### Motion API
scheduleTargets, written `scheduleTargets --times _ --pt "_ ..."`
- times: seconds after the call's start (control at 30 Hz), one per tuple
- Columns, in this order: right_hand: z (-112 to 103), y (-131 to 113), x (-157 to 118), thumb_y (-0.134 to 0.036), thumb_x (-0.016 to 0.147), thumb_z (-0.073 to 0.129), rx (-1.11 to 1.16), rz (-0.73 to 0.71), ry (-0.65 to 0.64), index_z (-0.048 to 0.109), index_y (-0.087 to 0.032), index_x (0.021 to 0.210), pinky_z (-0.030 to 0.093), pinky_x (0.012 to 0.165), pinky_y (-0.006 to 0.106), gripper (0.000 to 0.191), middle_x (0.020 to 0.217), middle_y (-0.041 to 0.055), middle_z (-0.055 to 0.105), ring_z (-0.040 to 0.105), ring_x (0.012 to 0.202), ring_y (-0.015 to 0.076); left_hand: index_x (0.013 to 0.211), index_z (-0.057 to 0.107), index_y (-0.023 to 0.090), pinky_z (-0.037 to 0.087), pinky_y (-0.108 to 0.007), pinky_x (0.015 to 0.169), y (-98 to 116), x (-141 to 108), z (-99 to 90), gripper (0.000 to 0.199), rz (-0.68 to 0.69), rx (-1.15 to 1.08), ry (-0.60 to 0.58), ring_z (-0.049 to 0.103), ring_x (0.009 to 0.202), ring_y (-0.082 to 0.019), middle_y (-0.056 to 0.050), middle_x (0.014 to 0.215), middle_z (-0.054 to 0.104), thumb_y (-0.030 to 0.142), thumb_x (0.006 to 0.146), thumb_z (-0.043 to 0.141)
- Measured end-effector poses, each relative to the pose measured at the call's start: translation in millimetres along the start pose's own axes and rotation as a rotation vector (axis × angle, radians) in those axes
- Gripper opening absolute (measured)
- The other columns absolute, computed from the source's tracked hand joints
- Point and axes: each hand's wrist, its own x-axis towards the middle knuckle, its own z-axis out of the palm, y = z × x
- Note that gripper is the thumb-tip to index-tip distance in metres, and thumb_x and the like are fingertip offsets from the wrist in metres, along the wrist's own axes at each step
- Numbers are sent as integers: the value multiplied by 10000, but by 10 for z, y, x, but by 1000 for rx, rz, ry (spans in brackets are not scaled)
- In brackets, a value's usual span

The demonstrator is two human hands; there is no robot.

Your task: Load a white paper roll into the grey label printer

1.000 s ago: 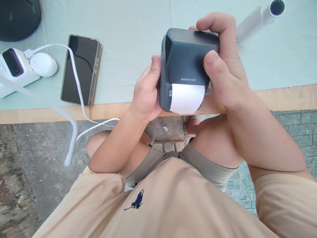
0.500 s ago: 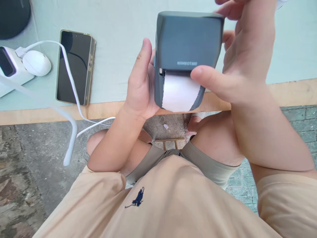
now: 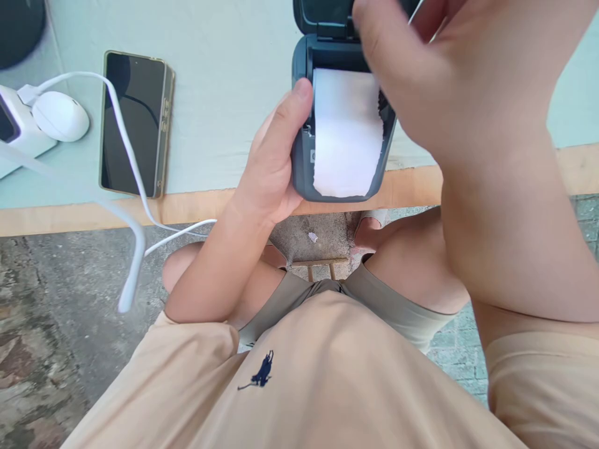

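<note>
A dark label printer (image 3: 303, 178) is held over the table's near edge, its lid (image 3: 322, 15) swung up and away at the top. White paper (image 3: 347, 134) lies in its bay and reaches toward the printer's near end. Wrapped round the printer's left side is my left hand (image 3: 276, 153), thumb on the rim. At the upper right, my right hand (image 3: 449, 81) has its thumb at the raised lid and covers part of the printer's right side; its other fingers are partly cut off by the frame's top.
On the pale green table (image 3: 210, 125), a phone (image 3: 133, 125) lies left of the printer. A white cable (image 3: 119, 115) crosses it. Further left are a white earbud case (image 3: 60, 116), a white device with a dark display (image 3: 23, 128) and a dark round object (image 3: 19, 31).
The printer's lid has gone from closed to raised, uncovering the bay and paper. My right hand has moved up with the lid, and my left thumb has shifted onto the printer's rim.
</note>
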Motion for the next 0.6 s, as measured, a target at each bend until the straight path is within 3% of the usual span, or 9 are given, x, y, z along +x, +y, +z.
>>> scheduleTargets --times 0.07,0.1,0.2,0.3,0.4,0.47,0.53,0.6 --pt "-21 -136 -33 -368 826 428 -483 -92 -78 610 -215 1047 417 611 -7 325 927 -44 576 559 1046 141 879 570 223 534 -260 711 -9 -4 -6 305 -4 -1 18 656 883 -169 -19 892 620 495 870 434" --pt "-40 -191 -42 -354 822 423 -577 -76 -150 596 -234 1068 454 640 21 324 932 -38 572 545 1061 150 883 559 220 528 -253 691 -17 -5 -8 279 -4 -3 20 655 862 -161 -14 871 608 474 872 444" --pt "-109 -304 -53 -357 810 391 -614 30 -237 578 -275 1075 376 543 -2 334 946 -34 546 493 1140 169 928 558 213 510 -242 650 -37 -5 -9 274 17 -5 -1 659 833 -147 -6 843 573 442 893 412" --pt "-137 -352 -79 -362 808 431 -608 91 -279 600 -267 1016 314 473 -13 284 888 3 525 476 1173 183 993 569 204 534 -273 734 -34 -7 -3 289 45 15 -10 662 959 -177 -10 882 602 405 911 378" --pt "-101 -357 -109 -320 779 534 -614 114 -302 608 -232 964 495 603 48 218 887 20 548 470 1207 227 986 569 194 542 -304 834 -19 -13 -3 255 50 27 -42 619 1109 -205 -11 938 636 340 921 370" --pt "-72 -355 -110 -307 779 535 -670 127 -307 601 -215 972 577 746 171 224 893 30 551 484 1195 260 974 567 197 544 -304 843 -14 -17 -3 237 56 28 -70 601 1144 -205 -3 951 635 299 924 359" --pt "-75 -347 -105 -317 790 502 -723 110 -317 597 -211 992 584 857 306 247 853 32 534 509 1152 276 981 570 201 550 -299 827 -16 -19 4 244 63 35 -57 597 1147 -206 -3 953 635 309 923 359" --pt "-125 -310 -116 -304 772 514 -667 27 -309 594 -232 1016 576 882 319 266 852 6 541 537 1096 241 998 576 209 557 -292 802 -21 -20 14 262 63 46 -3 606 1130 -211 -9 933 640 358 915 378"
